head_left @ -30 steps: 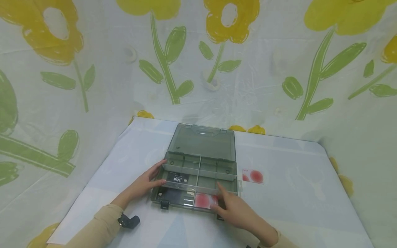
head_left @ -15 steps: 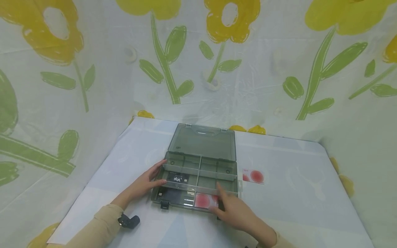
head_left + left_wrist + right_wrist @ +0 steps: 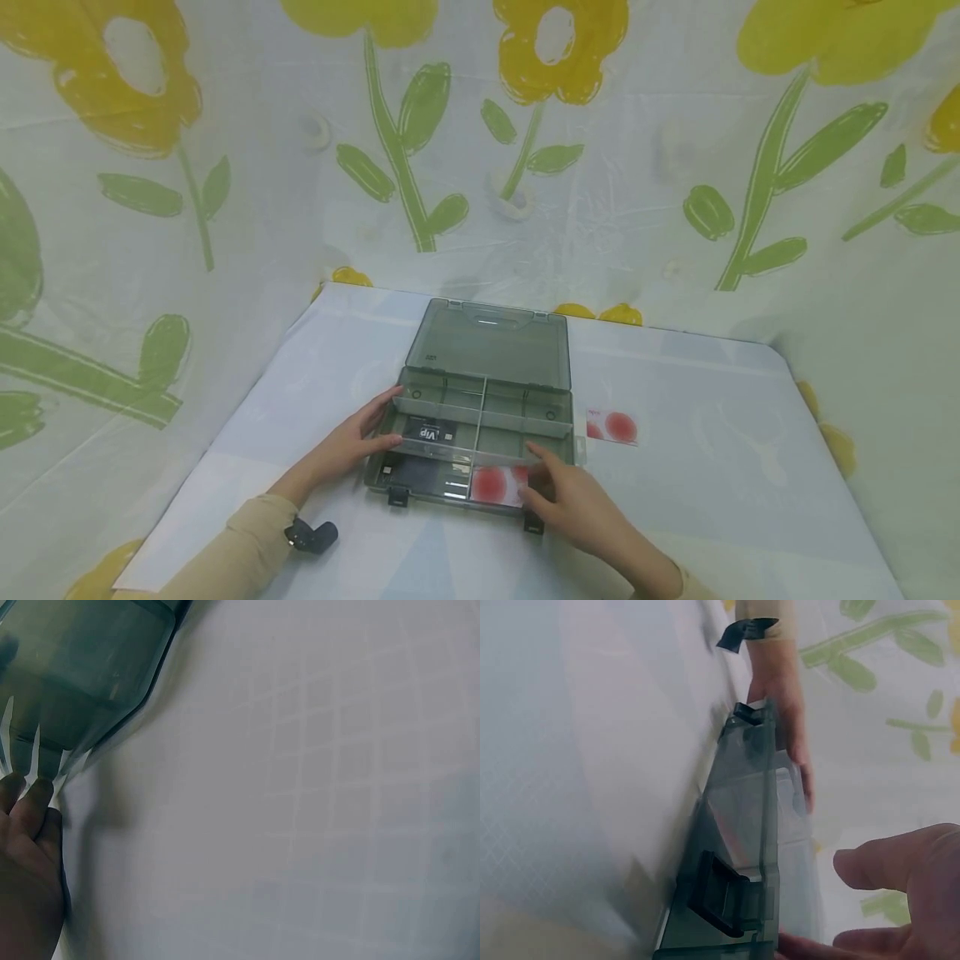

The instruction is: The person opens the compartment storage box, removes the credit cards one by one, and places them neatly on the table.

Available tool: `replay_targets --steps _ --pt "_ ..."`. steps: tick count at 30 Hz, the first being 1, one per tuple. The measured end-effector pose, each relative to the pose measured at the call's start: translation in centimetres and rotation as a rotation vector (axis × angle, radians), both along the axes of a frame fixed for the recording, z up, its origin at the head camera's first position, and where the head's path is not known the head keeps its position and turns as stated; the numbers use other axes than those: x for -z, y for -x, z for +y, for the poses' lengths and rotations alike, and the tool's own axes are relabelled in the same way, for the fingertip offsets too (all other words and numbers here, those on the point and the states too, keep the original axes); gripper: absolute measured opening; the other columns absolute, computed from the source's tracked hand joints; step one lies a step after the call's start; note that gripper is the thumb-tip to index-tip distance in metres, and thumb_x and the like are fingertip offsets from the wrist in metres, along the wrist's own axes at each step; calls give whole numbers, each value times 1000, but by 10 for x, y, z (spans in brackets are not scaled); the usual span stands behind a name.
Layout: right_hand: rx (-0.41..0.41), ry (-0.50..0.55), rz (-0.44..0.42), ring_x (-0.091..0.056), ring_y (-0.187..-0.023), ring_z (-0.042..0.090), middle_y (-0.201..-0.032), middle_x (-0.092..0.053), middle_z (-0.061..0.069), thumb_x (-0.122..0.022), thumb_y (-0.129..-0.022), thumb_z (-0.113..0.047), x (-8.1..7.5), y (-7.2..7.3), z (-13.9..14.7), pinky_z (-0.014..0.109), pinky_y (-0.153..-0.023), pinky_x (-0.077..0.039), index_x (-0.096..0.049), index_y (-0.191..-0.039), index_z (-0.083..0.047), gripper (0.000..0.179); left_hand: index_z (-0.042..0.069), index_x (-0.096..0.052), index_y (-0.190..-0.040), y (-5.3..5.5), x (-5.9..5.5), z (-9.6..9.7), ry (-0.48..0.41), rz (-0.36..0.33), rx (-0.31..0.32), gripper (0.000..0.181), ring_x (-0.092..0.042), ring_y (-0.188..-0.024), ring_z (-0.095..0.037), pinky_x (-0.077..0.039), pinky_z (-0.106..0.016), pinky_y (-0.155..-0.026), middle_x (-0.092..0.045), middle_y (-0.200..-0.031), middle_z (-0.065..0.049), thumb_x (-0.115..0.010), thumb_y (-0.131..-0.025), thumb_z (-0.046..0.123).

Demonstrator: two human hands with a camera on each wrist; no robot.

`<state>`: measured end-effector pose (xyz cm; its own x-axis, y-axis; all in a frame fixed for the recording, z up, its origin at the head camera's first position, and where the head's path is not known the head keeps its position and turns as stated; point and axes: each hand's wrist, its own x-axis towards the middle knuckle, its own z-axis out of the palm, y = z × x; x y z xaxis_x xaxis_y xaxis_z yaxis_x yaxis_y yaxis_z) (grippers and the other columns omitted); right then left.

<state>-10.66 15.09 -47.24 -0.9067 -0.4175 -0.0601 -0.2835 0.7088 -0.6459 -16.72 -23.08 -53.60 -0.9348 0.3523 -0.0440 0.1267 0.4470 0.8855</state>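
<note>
A translucent grey-green compartment box lies on the table with its lid folded back. A black VIP card is in the middle-left compartment, and another black card in the front-left one. In the front-right compartment lies a red-and-white card. My right hand is over this compartment's right end, thumb and fingers apart, partly covering the card. My left hand rests against the box's left side, thumb and a finger on the rim. Its other fingers touch the outer wall in the left wrist view.
Another red-and-white card lies on the table right of the box. Two black latches, one of them this front latch, hang at the box's front. A flower-printed curtain surrounds the table. A black strap sits at the left sleeve.
My right hand has shifted slightly right and its fingertips have drawn back, showing more of the red-and-white card and the right latch. The left hand and the box stay in place.
</note>
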Motion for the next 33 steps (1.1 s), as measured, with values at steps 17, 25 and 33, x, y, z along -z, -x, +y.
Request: replay_targets --steps 17,25,33 --pt "19 116 53 -67 -83 4 -97 -68 -7 -79 -90 -15 5 7 -12 22 -73 -60 -65 -129 -6 43 27 -24 -163 -1 -1 1 3 7 5 82 -20 -152 -40 -21 -54 -123 -17 -169 -11 -72 -96 35" --pt "4 224 -35 -71 -85 9 -107 -74 3 -76 -93 -19 8 12 -14 21 -72 -60 -68 -127 -4 38 29 -24 -163 -1 -2 1 8 4 -1 82 -20 -152 -41 -21 -55 -123 -17 -169 -11 -72 -96 36" --pt "-8 259 -112 -69 -80 5 -111 -73 5 -77 -91 -22 9 11 -17 21 -68 -59 -67 -128 -5 42 30 -24 -163 0 0 1 17 -11 -8 83 -19 -152 -40 -20 -54 -123 -17 -169 -10 -72 -95 37"
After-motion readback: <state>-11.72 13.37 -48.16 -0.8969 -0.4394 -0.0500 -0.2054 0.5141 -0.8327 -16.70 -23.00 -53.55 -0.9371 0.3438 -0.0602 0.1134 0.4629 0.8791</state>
